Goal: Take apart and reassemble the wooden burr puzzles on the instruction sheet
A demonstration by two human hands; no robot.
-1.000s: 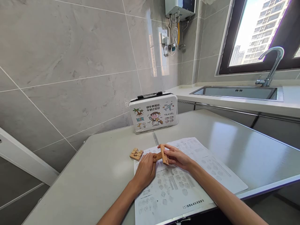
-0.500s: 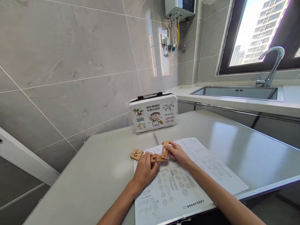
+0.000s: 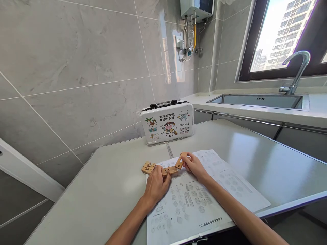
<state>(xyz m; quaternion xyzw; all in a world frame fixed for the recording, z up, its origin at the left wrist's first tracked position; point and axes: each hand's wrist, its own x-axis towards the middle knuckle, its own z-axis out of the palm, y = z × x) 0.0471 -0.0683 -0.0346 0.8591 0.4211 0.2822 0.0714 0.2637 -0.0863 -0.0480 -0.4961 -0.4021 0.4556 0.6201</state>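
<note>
My left hand (image 3: 156,182) is closed on a notched wooden puzzle bar (image 3: 169,170) that lies across the top of a printed instruction sheet (image 3: 194,200). My right hand (image 3: 193,164) pinches a second wooden bar (image 3: 179,162), tilted, its lower end touching the right end of the first one. A small cluster of joined wooden pieces (image 3: 148,167) rests on the grey table (image 3: 102,197) just left of my left hand, apart from it.
A white cartoon-printed case with a black handle (image 3: 167,123) stands at the table's back edge against the tiled wall. Behind to the right are a steel sink (image 3: 258,100) and a tap (image 3: 296,69). The table's front edge runs close to my forearms.
The two bars were crossed and lifted between my hands. Now they have come down onto the sheet, end to end, and my right hand has moved slightly back and left.
</note>
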